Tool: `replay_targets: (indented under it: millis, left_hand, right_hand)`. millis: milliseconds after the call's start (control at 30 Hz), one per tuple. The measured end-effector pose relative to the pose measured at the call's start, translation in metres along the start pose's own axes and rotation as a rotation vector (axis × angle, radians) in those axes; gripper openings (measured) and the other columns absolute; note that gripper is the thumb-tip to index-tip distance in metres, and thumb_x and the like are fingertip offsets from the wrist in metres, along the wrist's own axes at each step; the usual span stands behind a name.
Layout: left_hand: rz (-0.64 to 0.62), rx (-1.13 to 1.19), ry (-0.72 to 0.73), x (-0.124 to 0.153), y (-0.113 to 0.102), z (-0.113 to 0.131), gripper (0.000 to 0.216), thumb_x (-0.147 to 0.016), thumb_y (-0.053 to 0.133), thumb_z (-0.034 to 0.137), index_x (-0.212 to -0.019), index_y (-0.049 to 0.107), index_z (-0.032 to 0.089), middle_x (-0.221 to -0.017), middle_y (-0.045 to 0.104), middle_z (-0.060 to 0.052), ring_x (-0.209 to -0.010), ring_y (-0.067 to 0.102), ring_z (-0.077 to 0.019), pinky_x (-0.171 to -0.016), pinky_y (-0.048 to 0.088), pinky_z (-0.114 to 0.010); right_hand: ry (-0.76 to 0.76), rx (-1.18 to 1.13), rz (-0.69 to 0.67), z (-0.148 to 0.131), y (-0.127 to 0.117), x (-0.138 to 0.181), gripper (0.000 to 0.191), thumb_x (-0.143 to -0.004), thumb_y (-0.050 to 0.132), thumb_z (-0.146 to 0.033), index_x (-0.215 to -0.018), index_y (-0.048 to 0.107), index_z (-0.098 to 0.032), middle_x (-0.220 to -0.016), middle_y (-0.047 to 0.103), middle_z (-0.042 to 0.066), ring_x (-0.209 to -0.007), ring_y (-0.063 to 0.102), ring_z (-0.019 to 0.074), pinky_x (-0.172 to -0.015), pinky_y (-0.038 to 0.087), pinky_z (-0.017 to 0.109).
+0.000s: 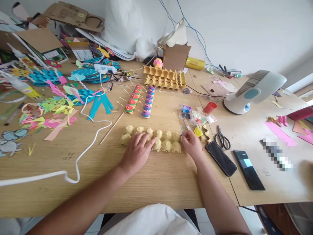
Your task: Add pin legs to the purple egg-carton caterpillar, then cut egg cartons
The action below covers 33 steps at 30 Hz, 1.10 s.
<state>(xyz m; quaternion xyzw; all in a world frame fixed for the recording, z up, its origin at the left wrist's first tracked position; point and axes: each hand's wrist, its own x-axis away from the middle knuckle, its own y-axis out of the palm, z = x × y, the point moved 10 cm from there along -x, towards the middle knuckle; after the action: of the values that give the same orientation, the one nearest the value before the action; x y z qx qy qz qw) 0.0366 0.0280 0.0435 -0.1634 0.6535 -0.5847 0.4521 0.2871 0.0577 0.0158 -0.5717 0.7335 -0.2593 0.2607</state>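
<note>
An upturned pale-yellow egg carton (166,145) lies crosswise on the wooden table in front of me, its rounded cups facing up. Across its left half rests my left hand (137,150), palm down with the fingers spread over the cups. At the carton's right end, my right hand (192,142) is closed in a pinch on a thin blue stick (181,130), whose upper part sticks out above the fingers. Behind the carton stand two painted egg-carton caterpillars, one red and green (133,99), the other purple and blue (147,103), with thin pins along their sides.
Scissors (222,138), a phone (221,158) and another dark flat device (248,170) lie to the right. A white fan (251,93) stands farther back. Paper scraps (49,114) and a white cable (94,137) cover the left. More egg cartons (161,78) sit behind.
</note>
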Motion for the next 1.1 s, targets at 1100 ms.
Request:
replay_targets:
  millis: [1100]
  left_hand:
    - [-0.019,0.119,0.04,0.002,0.005,-0.009,0.039,-0.094,0.06,0.02,-0.132,0.064,0.027,-0.123,0.066,-0.011,-0.111,0.057,-0.0305,-0.098,0.045,-0.049]
  right_hand:
    - [0.07,0.327,0.244,0.014,-0.053,-0.015,0.03,-0.089,0.049,-0.031,-0.106,0.073,-0.023,-0.098,0.075,0.007,-0.084,0.065,0.0237,-0.076,0.046,0.033]
